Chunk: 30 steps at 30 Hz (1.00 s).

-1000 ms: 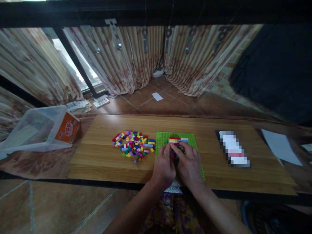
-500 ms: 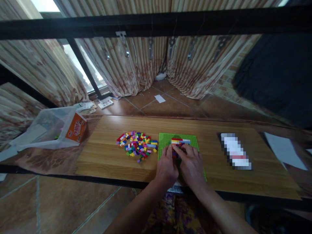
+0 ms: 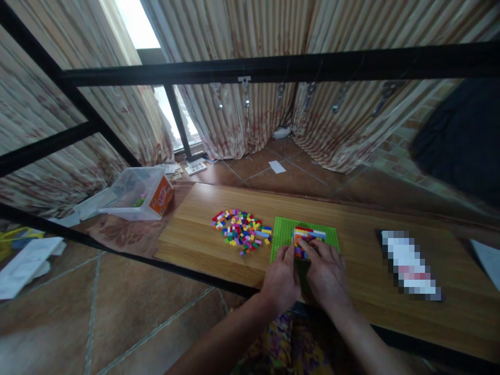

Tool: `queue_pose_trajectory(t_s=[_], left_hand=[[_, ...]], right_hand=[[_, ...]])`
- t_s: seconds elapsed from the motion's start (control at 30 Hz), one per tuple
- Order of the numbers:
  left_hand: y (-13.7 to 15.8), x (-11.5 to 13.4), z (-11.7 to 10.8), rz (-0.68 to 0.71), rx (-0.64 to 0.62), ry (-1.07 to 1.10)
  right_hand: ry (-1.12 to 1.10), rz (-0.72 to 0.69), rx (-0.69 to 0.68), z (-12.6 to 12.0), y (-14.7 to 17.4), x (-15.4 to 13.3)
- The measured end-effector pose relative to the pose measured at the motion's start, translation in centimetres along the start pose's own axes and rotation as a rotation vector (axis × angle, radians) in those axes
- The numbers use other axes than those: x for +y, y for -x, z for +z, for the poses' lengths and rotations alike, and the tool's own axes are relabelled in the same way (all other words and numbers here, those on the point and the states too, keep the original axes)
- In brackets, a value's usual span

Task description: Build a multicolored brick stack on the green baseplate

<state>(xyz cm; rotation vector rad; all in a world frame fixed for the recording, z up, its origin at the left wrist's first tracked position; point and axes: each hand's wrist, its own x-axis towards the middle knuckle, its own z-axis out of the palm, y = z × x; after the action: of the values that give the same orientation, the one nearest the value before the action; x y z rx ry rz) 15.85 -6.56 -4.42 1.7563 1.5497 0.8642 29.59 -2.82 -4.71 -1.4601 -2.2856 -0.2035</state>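
A green studded baseplate (image 3: 280, 229) lies on the wooden board, bearing a low build of toy bricks (image 3: 310, 233) in red, white, orange, blue and purple. My left hand (image 3: 282, 278) is closed against the build's left front edge, its fingertips on the bricks. From the right, my right hand (image 3: 327, 272) reaches over the build, thumb and forefinger pressing the bricks near its left part. My fingers hide the front of the build. Left of the plate lies a loose heap of small coloured bricks (image 3: 242, 230).
On the wooden board (image 3: 187, 234), a blurred-out phone-like object (image 3: 410, 265) lies to the right. A clear plastic bin (image 3: 135, 195) with an orange label stands at the left. A black metal bar (image 3: 273, 69) with hanging hooks crosses behind, before striped curtains.
The view has swung left, so everything sits further right and lower. My hands have shifted slightly towards me, showing more of the build's left side.
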Motion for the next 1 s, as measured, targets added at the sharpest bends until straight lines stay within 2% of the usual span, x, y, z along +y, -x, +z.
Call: queue_pose_trajectory(t_s=[0.1, 0.2, 0.3, 0.43, 0.57, 0.73, 0.8, 0.87, 1.0], left_hand=[[1.1, -0.6, -0.8, 0.022, 0.016, -0.011], [2.7, -1.7, -2.7, 0.042, 0.075, -0.026], [4.1, -3.3, -5.2, 0.032, 0.209, -0.057], [4.9, -5.4, -7.9, -0.102, 0.369, -0.133], [4.0, -6.4, -8.7, -0.184, 0.348, -0.278], [2.8, -6.1, -8.7, -0.261, 0.249, -0.38], [2.8, -5.8, -9.0, -0.259, 0.252, -0.287], [2.9, -5.2, -9.3, -0.253, 0.241, -0.094], [3.3, -3.5, -9.5, -0.306, 0.089, 0.32]], right_hand=[[-0.023, -0.003, 0.005, 0.2, 0.0, 0.2], [-0.043, 0.012, 0.006, 0.1, -0.1, 0.3], [-0.11, 0.052, 0.042, -0.1, -0.1, -0.1], [-0.251, 0.115, 0.178, -0.7, 0.5, -1.8], [-0.381, 0.103, 0.202, -1.4, 1.4, -4.0], [-0.522, 0.152, 0.079, -1.6, 2.3, -5.8], [-0.61, 0.201, 0.034, -1.7, 2.4, -6.2], [-0.743, 0.266, -0.037, -1.8, 2.3, -6.6], [-1.044, 0.442, -0.182, -2.4, 1.6, -7.7]])
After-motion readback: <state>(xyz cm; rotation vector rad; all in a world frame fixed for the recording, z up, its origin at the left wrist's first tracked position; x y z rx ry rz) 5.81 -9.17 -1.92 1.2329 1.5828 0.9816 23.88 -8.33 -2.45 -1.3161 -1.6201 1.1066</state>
